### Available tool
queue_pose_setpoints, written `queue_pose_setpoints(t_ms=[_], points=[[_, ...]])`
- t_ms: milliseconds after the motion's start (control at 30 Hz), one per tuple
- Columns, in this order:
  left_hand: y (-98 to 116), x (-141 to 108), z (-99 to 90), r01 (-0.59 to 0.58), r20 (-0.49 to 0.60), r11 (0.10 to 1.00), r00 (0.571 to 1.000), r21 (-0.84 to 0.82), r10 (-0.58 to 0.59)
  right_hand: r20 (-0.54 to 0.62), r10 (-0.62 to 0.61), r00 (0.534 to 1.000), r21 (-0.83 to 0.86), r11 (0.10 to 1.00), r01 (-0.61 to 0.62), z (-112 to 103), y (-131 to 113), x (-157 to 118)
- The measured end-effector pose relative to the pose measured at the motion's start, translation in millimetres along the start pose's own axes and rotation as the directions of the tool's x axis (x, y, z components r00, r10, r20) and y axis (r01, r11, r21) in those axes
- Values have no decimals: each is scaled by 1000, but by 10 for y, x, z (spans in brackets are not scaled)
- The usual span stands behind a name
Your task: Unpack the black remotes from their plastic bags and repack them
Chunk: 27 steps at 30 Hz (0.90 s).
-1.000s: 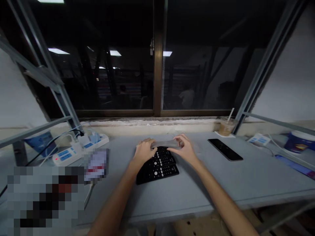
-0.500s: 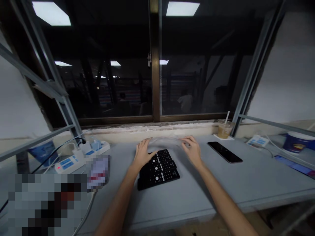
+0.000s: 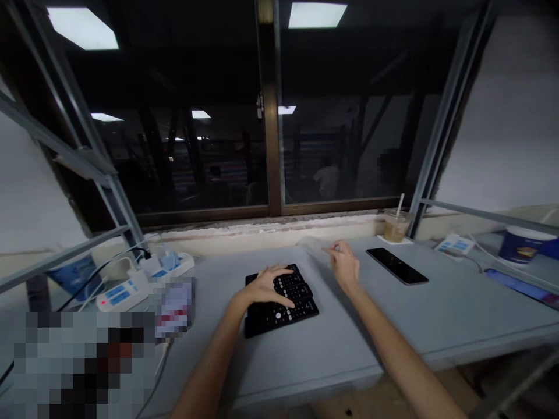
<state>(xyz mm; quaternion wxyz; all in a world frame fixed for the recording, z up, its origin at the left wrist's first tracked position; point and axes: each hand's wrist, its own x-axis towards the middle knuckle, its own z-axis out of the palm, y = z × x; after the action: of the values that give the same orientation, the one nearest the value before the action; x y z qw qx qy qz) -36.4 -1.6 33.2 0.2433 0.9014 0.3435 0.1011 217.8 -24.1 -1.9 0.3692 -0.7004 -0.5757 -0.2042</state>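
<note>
Several black remote controls (image 3: 301, 314) with white buttons lie side by side on the grey desk. Over them reaches my left hand (image 3: 264, 286), its fingers and thumb spread apart; whether the fingertips touch the remotes I cannot tell. My right hand (image 3: 346, 265) is to the right of and beyond the remotes, fingers pinched on the edge of a thin clear plastic bag (image 3: 313, 247). The bag is see-through and smeared, so its shape is hard to make out.
A black phone (image 3: 396, 266) lies on the desk (image 3: 340, 361) to the right. Behind it stands a drink cup with a straw (image 3: 396, 226). Power strips (image 3: 124, 289) with cables sit at the left. A blue paper tub (image 3: 522, 244) is at the far right.
My left hand has let go of the plastic bag and come nearer, over the remotes. My right hand still holds the bag, which now trails to its left.
</note>
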Motion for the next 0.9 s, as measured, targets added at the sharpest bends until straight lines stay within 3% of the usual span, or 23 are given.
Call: queue_pose_setpoints(t_ms=[100,233,533,633,733,833,900], points=[[13,6,-4,26,51,999,998,30,-28,195,19,981,-126,992,6,35,1,-21],[46,-6,-12,80,101,994,991,72,-87,308,66,949,-152,988,-19,44,5,-42],[163,-28,13,170,262,966,940,193,-217,258,72,964,-58,997,-59,72,-29,-9],[151,-19,25,181,274,964,934,196,-231,214,124,969,-21,992,-123,80,-24,-12],[104,0,32,174,265,964,938,202,-225,241,165,957,-2,986,-169,96,-6,-30],[48,18,35,171,259,965,940,200,-220,278,146,949,33,986,-162,118,29,-46],[13,29,38,173,249,965,943,196,-219,241,116,963,89,986,-141,126,59,-45]])
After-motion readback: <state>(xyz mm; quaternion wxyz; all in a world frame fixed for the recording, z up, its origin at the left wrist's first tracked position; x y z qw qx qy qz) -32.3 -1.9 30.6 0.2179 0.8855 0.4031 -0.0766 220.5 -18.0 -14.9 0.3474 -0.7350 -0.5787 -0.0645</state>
